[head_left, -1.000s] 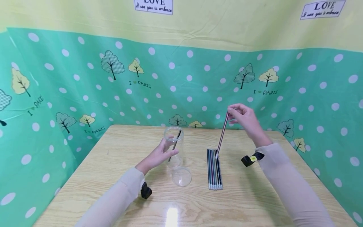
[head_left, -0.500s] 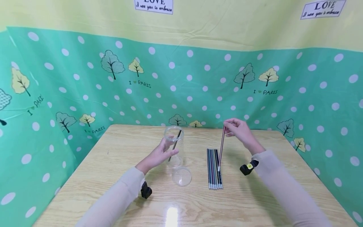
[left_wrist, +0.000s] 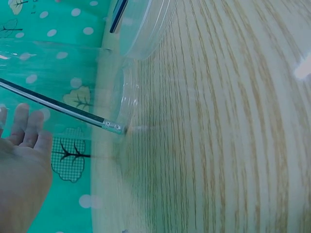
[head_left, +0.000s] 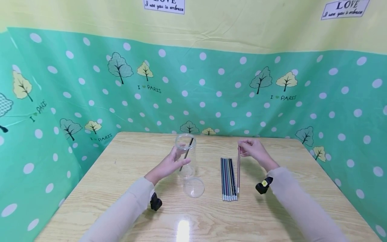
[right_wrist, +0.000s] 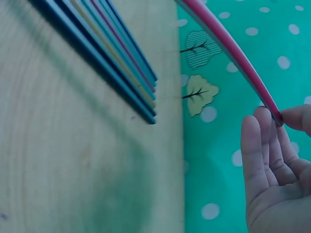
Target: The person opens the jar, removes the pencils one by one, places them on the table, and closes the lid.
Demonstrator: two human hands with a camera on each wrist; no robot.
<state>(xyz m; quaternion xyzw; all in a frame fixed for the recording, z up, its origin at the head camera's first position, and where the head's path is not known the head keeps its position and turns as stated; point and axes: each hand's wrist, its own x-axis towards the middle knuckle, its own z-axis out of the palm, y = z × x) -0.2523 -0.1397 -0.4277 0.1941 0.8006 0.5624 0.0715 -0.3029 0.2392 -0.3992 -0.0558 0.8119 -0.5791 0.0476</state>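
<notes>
My left hand (head_left: 168, 165) grips a clear jar (head_left: 192, 158) that stands upright with its mouth uncovered. Inside it a dark pencil (left_wrist: 58, 105) leans, its metal-banded end at the jar's bottom in the left wrist view. With thumb and fingertips, my right hand (head_left: 254, 151) pinches a red pencil (head_left: 239, 169) by its far end. This pencil slants in the right wrist view (right_wrist: 238, 56), its banded end low beside the row of pencils (head_left: 228, 179). Several dark and coloured pencils lie there side by side, banded ends toward me.
A clear round lid (head_left: 194, 187) lies on the wooden table (head_left: 136, 208) in front of the jar. Behind the table's far edge hangs a green and yellow printed cloth (head_left: 211, 87), which also covers both sides.
My right hand has come down and slightly left. The red pencil's lower end has moved from over the row to its right side, nearer me. My left hand and the jar stay put.
</notes>
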